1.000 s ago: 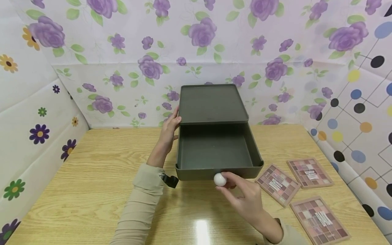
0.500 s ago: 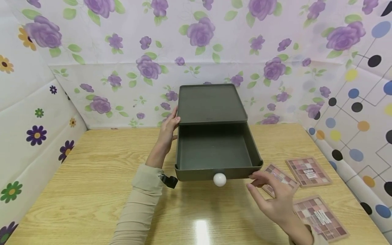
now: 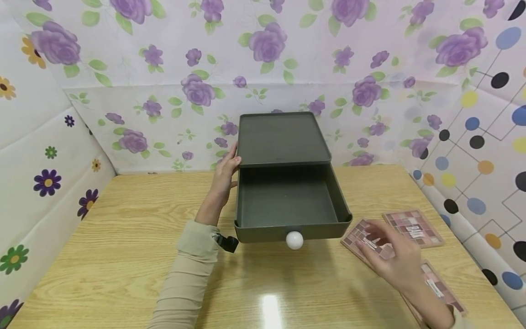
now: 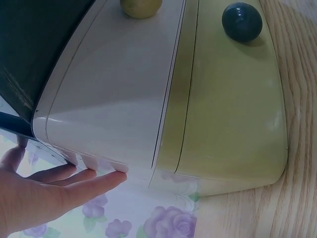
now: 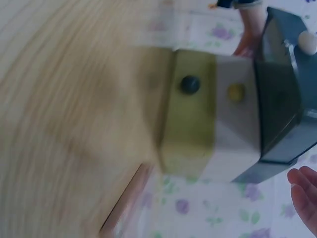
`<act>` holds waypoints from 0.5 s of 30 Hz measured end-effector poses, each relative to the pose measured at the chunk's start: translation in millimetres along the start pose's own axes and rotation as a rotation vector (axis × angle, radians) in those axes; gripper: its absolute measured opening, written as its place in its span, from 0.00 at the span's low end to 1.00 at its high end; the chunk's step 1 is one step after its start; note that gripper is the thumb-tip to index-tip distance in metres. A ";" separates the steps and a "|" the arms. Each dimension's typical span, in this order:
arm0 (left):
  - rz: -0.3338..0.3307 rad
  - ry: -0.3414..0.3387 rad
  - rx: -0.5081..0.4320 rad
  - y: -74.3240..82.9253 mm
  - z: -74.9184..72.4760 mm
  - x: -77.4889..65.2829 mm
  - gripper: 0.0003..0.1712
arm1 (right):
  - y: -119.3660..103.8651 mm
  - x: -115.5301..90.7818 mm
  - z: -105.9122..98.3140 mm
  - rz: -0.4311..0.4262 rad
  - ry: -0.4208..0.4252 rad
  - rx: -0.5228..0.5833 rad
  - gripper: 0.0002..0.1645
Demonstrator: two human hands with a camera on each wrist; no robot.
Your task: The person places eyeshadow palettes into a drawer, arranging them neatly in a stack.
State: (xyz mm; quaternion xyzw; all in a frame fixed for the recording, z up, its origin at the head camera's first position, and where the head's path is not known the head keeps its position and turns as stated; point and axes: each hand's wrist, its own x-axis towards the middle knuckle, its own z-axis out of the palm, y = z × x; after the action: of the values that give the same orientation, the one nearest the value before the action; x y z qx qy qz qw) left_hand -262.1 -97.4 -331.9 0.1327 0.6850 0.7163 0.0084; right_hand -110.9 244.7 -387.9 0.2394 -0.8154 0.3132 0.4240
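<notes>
A small drawer cabinet (image 3: 283, 137) stands at the table's back, its dark green top drawer (image 3: 263, 234) pulled out, with nothing inside. That drawer's round white knob (image 3: 294, 240) is free of any hand. My left hand (image 3: 225, 176) rests along the cabinet's left side; in the left wrist view its straight fingers lie flat beside the white middle drawer (image 4: 109, 89). To the right, my right hand (image 3: 396, 258) holds nothing, fingers loosely bent, overlapping an eyeshadow palette (image 3: 355, 240). Behind it lies a second palette (image 3: 417, 230); a third palette (image 3: 449, 297) is partly covered by the wrist.
A yellow bottom drawer (image 4: 223, 114) with a dark knob (image 4: 242, 22) is closed under the white one. Floral cloth (image 3: 267, 59) hangs right behind the cabinet, and dotted cloth (image 3: 476, 169) borders the right side. The wooden table (image 3: 123, 256) extends to the left.
My right hand has let go of the white knob and moved right to the palettes. The drawer stays pulled out, and my left hand keeps its place on the cabinet.
</notes>
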 end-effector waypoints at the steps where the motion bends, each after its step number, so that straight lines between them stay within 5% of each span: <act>1: 0.000 0.000 -0.005 -3.0 -1.1 1.9 0.38 | 3.7 -1.9 -2.4 0.018 -0.025 -0.029 0.34; 6: -0.008 0.010 -0.017 -17.7 -6.0 10.2 0.37 | 21.0 -9.4 -12.0 0.103 -0.163 -0.132 0.37; 15: 0.017 0.020 -0.008 -19.8 -6.4 11.2 0.38 | 53.5 -28.7 -23.0 0.229 -0.376 -0.224 0.51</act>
State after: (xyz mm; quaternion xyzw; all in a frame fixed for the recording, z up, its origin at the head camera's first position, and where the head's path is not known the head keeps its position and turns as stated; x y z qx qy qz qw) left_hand -277.6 -100.2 -349.6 0.1314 0.6809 0.7204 -0.0040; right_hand -118.4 301.6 -418.3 0.1509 -0.9314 0.2168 0.2505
